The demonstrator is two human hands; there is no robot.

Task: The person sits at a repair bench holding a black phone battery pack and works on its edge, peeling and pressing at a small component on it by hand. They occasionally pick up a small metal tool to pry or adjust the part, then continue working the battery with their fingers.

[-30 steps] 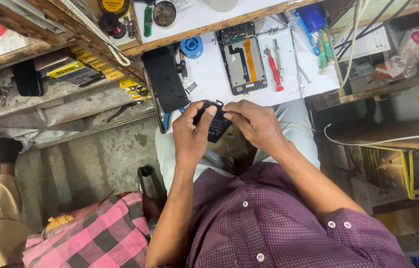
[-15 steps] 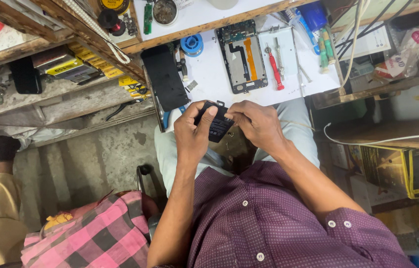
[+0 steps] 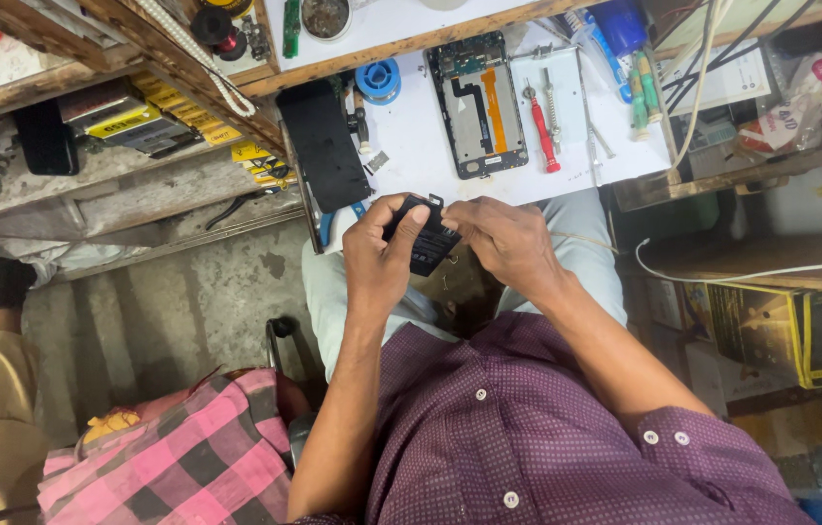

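Opened phone frame (image 3: 478,105) on white worktop (image 3: 411,136), red screwdriver (image 3: 542,138), blue solder spool (image 3: 378,80), black panel (image 3: 324,146), pink checked cloth (image 3: 178,457)

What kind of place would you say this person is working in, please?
Most likely a small phone repair stall. An opened phone with its insides showing lies on the white bench beside a red screwdriver, and both hands, left hand and right hand, hold a small black part.

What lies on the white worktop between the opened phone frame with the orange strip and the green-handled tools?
In the head view, a red-handled screwdriver and metal tweezers lie between the opened phone frame and the green-handled tools.
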